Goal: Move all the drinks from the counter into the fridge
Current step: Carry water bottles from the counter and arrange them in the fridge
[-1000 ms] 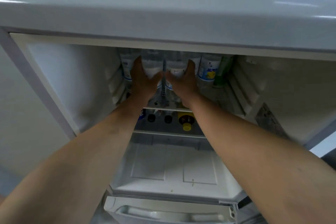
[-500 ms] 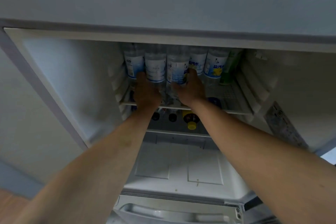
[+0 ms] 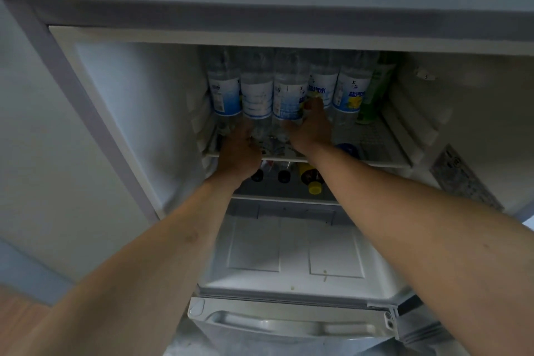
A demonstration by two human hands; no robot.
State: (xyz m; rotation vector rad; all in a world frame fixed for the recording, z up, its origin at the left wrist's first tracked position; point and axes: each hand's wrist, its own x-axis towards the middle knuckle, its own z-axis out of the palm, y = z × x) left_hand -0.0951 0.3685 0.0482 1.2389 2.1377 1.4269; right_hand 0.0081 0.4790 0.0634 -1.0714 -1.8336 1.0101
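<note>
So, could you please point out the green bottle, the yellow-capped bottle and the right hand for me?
green bottle (image 3: pixel 375 89), head view, on its label, at the right end of the upper shelf's row.
yellow-capped bottle (image 3: pixel 314 187), head view, on its yellow cap, lower shelf.
right hand (image 3: pixel 310 131), head view, on the back of the hand.

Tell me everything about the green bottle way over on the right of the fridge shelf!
The green bottle stands upright at the right end of the row, beside a clear water bottle, on the white upper shelf. It looks like see-through green plastic with a paler label. Its top is hidden in shadow under the fridge ceiling. Neither hand touches it.
</note>
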